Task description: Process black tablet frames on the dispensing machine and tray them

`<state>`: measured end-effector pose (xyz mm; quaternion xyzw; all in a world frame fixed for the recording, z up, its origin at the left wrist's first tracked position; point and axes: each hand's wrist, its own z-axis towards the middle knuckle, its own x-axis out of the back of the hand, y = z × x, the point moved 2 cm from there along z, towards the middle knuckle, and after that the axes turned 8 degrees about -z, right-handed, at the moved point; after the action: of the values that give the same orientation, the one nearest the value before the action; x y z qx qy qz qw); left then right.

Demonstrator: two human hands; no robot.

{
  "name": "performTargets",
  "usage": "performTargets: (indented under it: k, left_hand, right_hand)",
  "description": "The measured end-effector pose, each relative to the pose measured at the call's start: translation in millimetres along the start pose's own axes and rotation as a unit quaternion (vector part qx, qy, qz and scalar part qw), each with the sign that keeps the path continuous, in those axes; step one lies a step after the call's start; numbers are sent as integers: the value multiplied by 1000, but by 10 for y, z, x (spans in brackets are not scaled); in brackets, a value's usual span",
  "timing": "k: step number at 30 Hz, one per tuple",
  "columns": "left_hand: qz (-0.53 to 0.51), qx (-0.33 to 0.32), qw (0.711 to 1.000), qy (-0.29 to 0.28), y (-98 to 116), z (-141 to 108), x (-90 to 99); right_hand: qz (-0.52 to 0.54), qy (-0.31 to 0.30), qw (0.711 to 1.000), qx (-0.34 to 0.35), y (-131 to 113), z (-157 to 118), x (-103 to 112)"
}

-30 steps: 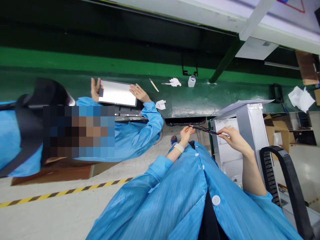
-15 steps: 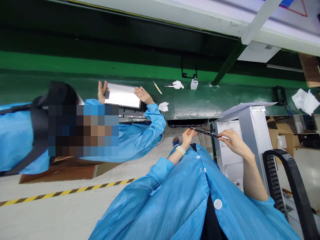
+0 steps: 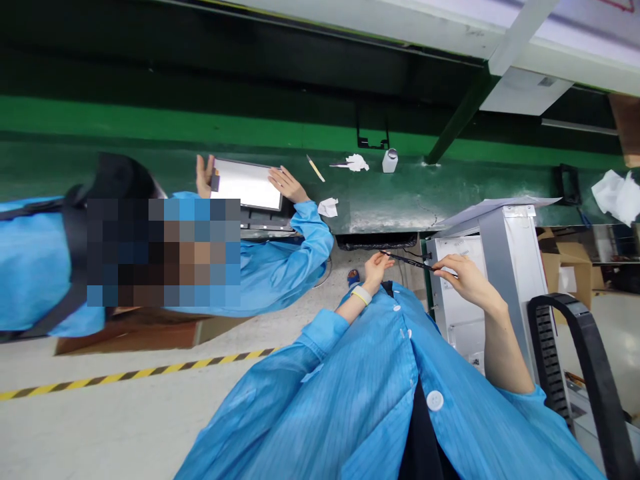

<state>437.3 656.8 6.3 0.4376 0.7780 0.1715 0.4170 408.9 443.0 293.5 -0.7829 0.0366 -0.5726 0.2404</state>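
Note:
A thin black strip-like part (image 3: 411,261) is stretched between my two hands, in front of my blue coat and below the bench edge. My left hand (image 3: 376,269) pinches its left end, with a pale band on the wrist. At the other end, the fingers of my right hand (image 3: 461,275) are closed on the strip, thumb beneath. The strip slopes slightly down to the right. Its exact kind is too small to make out.
A co-worker at left holds a flat white panel (image 3: 245,185) on the green bench (image 3: 395,210). A knife-like tool (image 3: 315,168), crumpled tissue (image 3: 357,163), a white bottle (image 3: 390,161) and a black frame (image 3: 373,142) lie beyond. A grey metal cabinet (image 3: 517,260) stands at my right.
The black strip has turned a little, showing more of its broad side. Both hands keep their grip. The whole view has shifted slightly, and the co-worker's hands stay on the panel.

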Motion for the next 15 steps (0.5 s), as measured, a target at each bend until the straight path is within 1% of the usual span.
performTargets:
  k: [4,15]
  left_hand:
    - [2,0,1000,2,20,-4,13]
    - [14,4,1000,15,49,-22,12]
  right_hand:
    - [5,-10,1000,5,-24,13,5]
    - [10,-13,1000,2,-52,16,-15]
